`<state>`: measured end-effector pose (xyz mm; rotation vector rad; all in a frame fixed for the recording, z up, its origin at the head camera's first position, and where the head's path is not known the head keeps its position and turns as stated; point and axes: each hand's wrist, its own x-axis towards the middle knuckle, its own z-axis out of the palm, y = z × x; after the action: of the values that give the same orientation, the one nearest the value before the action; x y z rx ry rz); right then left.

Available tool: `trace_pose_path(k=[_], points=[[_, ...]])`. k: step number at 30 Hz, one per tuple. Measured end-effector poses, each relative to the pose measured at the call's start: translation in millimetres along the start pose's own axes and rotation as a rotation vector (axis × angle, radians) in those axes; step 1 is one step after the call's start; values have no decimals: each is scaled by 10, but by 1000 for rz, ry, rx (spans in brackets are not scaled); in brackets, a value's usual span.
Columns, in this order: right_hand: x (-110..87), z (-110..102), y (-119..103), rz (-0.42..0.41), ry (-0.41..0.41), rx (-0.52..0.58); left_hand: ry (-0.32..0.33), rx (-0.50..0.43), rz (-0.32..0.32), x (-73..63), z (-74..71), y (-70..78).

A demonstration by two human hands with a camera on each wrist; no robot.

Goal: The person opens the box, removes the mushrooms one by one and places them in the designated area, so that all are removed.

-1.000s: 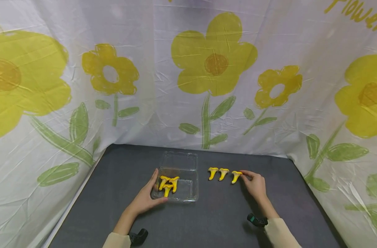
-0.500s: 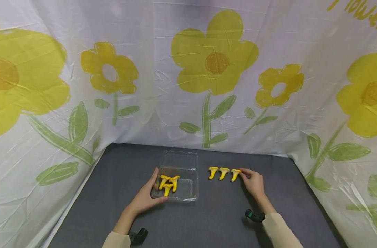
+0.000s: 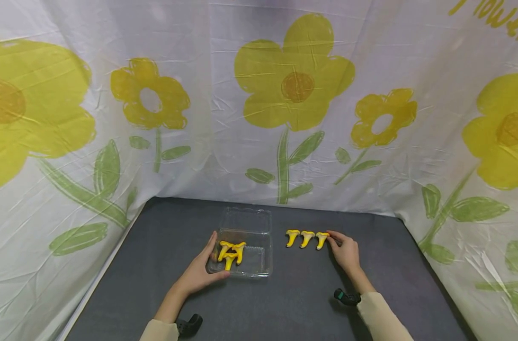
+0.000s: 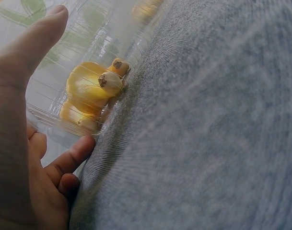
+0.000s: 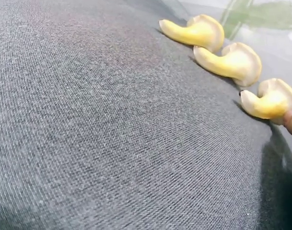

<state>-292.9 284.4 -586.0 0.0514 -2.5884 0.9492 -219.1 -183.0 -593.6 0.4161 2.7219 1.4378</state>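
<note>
Three yellow toy chanterelle mushrooms stand in a row on the dark cloth, caps away from me: a left one (image 3: 292,238), a middle one (image 3: 307,239) and a right one (image 3: 321,240). My right hand (image 3: 346,252) holds the right mushroom by the edge of its cap; in the right wrist view a fingertip (image 5: 291,120) meets that cap. My left hand (image 3: 200,271) spans the near left corner of a clear plastic box (image 3: 259,263), thumb at the front and fingers along the left side. Inside, at the left, lie three similar mushrooms (image 3: 229,260).
The box's clear lid (image 3: 247,220) stands open behind it. Dark cloth (image 3: 284,303) covers the table. A white curtain printed with yellow flowers (image 3: 296,87) rises behind and at both sides. Each wrist wears a black band device (image 3: 347,297).
My right hand has slid the right mushroom leftward and slightly away, nearer the middle one. The left hand, the box and the mushrooms inside have stayed in place.
</note>
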Motion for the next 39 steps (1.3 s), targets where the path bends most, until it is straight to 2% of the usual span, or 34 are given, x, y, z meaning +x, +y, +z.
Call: trace_pose_path(k=[21,30,34,39], points=[[-27,-17,18,-18,6,4,-17,-3,2,6,-8,-6],[-61,-58,15,0,-12,22,-34,1,-15,5,-6,-11],[-96,-74,9,0,18,26,-37,-3,-16,8,-5,-10],[-172,-102,-16,3,98,35,-35,-12,-13,20,-7,-8]])
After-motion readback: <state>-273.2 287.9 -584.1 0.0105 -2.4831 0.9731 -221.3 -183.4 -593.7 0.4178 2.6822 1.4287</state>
